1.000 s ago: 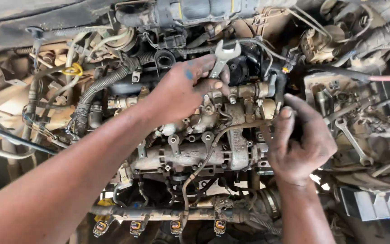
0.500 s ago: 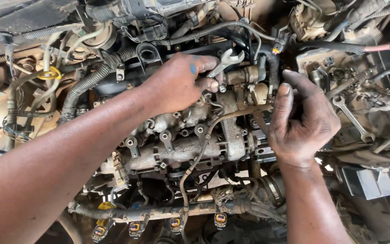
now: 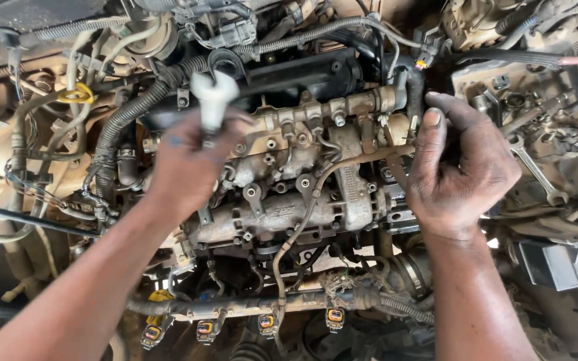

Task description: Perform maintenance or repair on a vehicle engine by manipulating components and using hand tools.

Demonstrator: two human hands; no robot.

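Observation:
My left hand (image 3: 185, 167) is closed around a silver open-end wrench (image 3: 213, 97), whose jaw sticks up above my fingers; hand and wrench are blurred by motion and sit left of the engine's dusty fuel rail (image 3: 329, 113). My right hand (image 3: 459, 170) rests on the right end of the engine, thumb up near a black hose (image 3: 415, 83), fingers curled around a thin metal pipe (image 3: 369, 157) that bends down across the ribbed intake manifold (image 3: 282, 214).
A second wrench (image 3: 536, 170) lies on parts at the right. A yellow dipstick ring (image 3: 76, 93) and a corrugated black hose (image 3: 118, 127) are at the left. Several orange-tagged connectors (image 3: 269, 322) hang along the lower harness. A grey box (image 3: 563, 264) sits lower right.
My left hand pulled the wrench off the fitting on the fuel rail and swung it left and up. My right hand stayed on the thin pipe. The view moved closer.

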